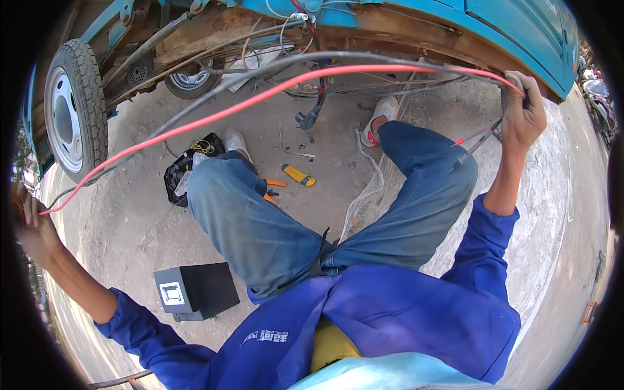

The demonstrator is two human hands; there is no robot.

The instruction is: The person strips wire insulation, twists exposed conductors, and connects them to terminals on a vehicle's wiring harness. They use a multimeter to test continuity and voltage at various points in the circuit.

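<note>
A red cable (273, 88) and a dark cable (201, 97) stretch across the upper picture between my two hands. My left hand (34, 224) is at the far left edge, closed on the cables and partly in shadow at the rim. My right hand (523, 110), raised at the upper right, grips the same pair. Their loose ends hang down-left from it, with red and grey tips (469, 148) over my right knee. A thick black cable with a connector (305, 119) hangs from the vehicle behind them, between my legs.
The teal vehicle (507, 32) with rusty underside and two wheels (68, 110) spans the top. On the concrete lie a yellow tool (298, 174), orange-handled pliers (273, 184), a black case with wires (179, 179), a black box (214, 289), white strands (364, 201). My bent legs fill the middle.
</note>
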